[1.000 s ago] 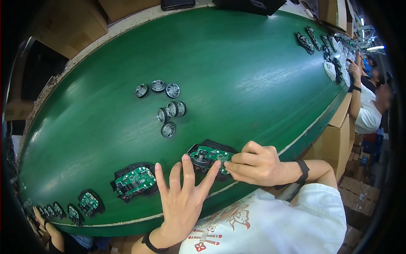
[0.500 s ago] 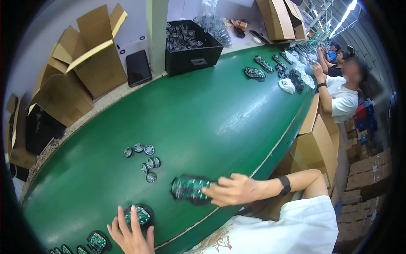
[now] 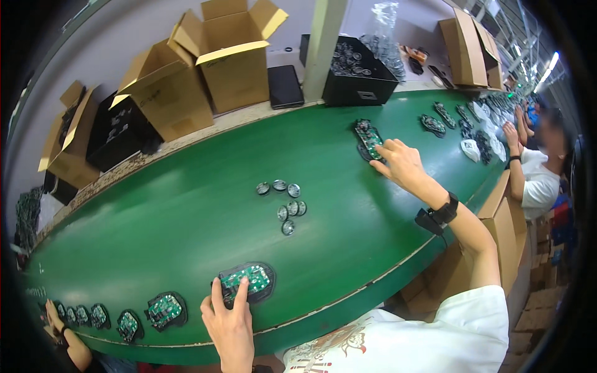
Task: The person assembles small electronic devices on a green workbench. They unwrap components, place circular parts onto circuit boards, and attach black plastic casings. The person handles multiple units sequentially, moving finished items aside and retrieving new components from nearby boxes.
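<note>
My left hand (image 3: 231,320) is at the near side of the green belt, its index and middle fingers stretched out onto a green circuit board in a black housing (image 3: 258,281). The hand looks open, with its thumb out of sight. Farther off to the right, my right hand (image 3: 403,166) grips the near end of another circuit board in a longer black housing (image 3: 367,133), fingers on top and thumb at the edge. Between the hands lie several small round black-rimmed wheels (image 3: 292,208). Another board assembly (image 3: 166,309) lies just left of my left hand.
Cardboard boxes (image 3: 239,78) and a black bin of round parts (image 3: 359,90) line the belt's far edge (image 3: 224,124). More board assemblies (image 3: 127,324) lie at the left. A co-worker's hand (image 3: 55,316) is at far left; another person (image 3: 538,168) works at right.
My right hand has carried its board away from me, across the belt past the round wheels. My left hand stays at its board. The view has swung left, bringing the left-hand co-worker in.
</note>
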`<state>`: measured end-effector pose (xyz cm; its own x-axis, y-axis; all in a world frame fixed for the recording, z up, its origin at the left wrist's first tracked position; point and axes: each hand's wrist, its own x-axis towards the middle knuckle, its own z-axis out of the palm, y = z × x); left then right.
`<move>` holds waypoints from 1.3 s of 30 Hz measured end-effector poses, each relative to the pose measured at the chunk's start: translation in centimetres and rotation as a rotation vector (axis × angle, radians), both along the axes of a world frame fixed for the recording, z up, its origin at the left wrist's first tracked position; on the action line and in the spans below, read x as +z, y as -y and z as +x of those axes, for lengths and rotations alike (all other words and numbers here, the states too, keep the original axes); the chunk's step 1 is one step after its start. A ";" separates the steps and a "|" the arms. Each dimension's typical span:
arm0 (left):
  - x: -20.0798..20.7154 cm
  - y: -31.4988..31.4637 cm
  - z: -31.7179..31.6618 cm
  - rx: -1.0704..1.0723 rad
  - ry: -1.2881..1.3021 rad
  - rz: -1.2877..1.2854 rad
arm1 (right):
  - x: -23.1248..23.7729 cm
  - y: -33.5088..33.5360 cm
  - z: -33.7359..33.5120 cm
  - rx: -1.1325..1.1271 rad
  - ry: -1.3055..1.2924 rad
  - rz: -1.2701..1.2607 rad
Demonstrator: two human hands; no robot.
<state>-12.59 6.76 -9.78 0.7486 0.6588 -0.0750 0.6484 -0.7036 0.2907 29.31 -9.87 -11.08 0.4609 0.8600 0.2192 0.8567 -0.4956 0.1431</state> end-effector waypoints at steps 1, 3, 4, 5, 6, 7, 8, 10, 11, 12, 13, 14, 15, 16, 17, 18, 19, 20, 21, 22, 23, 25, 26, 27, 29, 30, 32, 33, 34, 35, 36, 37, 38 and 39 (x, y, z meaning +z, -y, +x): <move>0.0 0.0 -0.2 -0.007 -0.016 0.013 | -0.1 -0.2 -0.2 -0.007 0.020 -0.002; 0.1 -0.3 0.1 -0.068 0.059 0.019 | 0.2 -0.5 -1.0 -0.043 0.028 -0.051; 0.1 -0.5 0.0 -0.120 0.068 0.008 | 0.5 -1.0 -2.0 -0.048 0.030 -0.064; 0.0 -0.7 0.2 -0.179 0.083 -0.002 | 1.1 -1.4 -2.9 -0.060 0.038 -0.077; 0.0 -0.8 0.7 -0.211 0.143 -0.016 | 1.4 -2.0 -4.2 0.022 -0.016 -0.019; 0.0 -1.0 1.2 -0.239 0.155 -0.030 | 1.2 -3.0 -5.3 0.146 -0.082 0.045; 0.0 -1.3 2.0 -0.282 0.178 -0.050 | 1.8 -3.8 -6.8 0.254 -0.172 0.062; 0.3 -1.5 3.7 -0.399 0.186 -0.048 | 1.9 -5.6 -9.2 0.367 -0.273 0.059; 0.6 -1.3 4.5 -0.444 0.192 -0.050 | 1.6 -6.0 -9.7 0.404 -0.267 0.052; 0.7 -1.1 5.0 -0.487 0.197 -0.052 | 2.0 -6.9 -10.1 0.419 -0.261 -0.011; 0.4 -0.9 5.3 -0.530 0.207 -0.050 | 1.6 -7.5 -9.6 0.437 -0.282 -0.017; -0.2 -1.1 4.8 -0.578 0.126 -0.044 | 1.6 -8.3 -9.0 0.418 -0.271 0.008; -0.4 -1.0 4.3 -0.563 0.142 -0.041 | 1.6 -8.7 -8.0 0.398 -0.261 0.034; 0.0 -1.0 3.8 -0.545 0.161 -0.044 | 1.0 -8.6 -6.5 0.356 -0.212 0.137; 0.4 -1.0 3.5 -0.533 0.174 -0.052 | 0.5 -8.0 -4.4 0.308 -0.167 0.237; 0.6 -1.0 3.4 -0.486 0.176 -0.087 | 0.4 -7.0 -2.2 0.176 -0.112 0.303; 0.9 -0.8 2.9 -0.428 0.172 -0.123 | 0.0 -6.1 0.3 0.044 -0.031 0.359; 1.0 -0.6 2.7 -0.370 0.170 -0.163 | 0.3 -4.7 2.6 -0.101 0.023 0.409; 1.0 -0.5 2.6 -0.368 0.182 -0.174 | 0.1 -2.6 5.8 -0.179 0.167 0.376; 0.9 -0.5 2.5 -0.367 0.193 -0.187 | -0.2 -0.7 8.5 -0.370 0.245 0.291; 0.8 -0.5 2.6 -0.370 0.207 -0.203 | -1.0 2.0 11.5 -0.478 0.367 0.210; 0.5 -0.2 2.7 -0.371 0.188 -0.183 | -2.2 5.2 15.3 -0.745 0.304 -0.058; 0.5 -0.1 2.7 -0.363 0.175 -0.170 | -2.8 6.1 16.1 -0.803 0.261 -0.129; 0.4 -0.1 2.9 -0.369 0.178 -0.176 | -3.8 8.1 17.6 -0.820 0.186 -0.078; 0.5 0.0 3.0 -0.359 0.168 -0.176 | -4.9 9.2 19.1 -0.810 -0.044 0.101; 0.4 0.1 3.0 -0.354 0.171 -0.175 | -5.0 9.5 19.7 -0.785 -0.027 0.051; 0.2 0.2 3.0 -0.345 0.173 -0.170 | -4.8 9.4 20.2 -0.738 0.004 -0.047; 0.1 0.3 3.0 -0.344 0.177 -0.160 | -4.6 9.2 20.6 -0.732 -0.009 -0.027; 0.0 0.4 3.0 -0.343 0.177 -0.151 | -4.3 8.7 20.7 -0.727 -0.025 -0.009; -0.1 0.5 2.9 -0.343 0.178 -0.144 | -4.0 8.2 20.8 -0.721 -0.040 0.008; -0.1 0.5 3.0 -0.347 0.181 -0.143 | -3.9 7.7 20.7 -0.703 0.036 -0.003; -0.1 0.4 3.0 -0.341 0.179 -0.142 | -3.8 6.5 20.3 -0.730 0.075 -0.025; -0.1 0.5 2.9 -0.330 0.171 -0.142 | -3.7 5.4 19.5 -0.754 0.111 -0.050; -0.1 0.6 3.0 -0.337 0.179 -0.138 | -3.5 4.3 18.9 -0.776 0.148 -0.075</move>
<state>-9.59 6.19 -9.88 0.9300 0.3675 0.0053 0.3190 -0.8144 0.4848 48.23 -14.17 -14.59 0.9054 0.3201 0.2791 0.2403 -0.9280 0.2847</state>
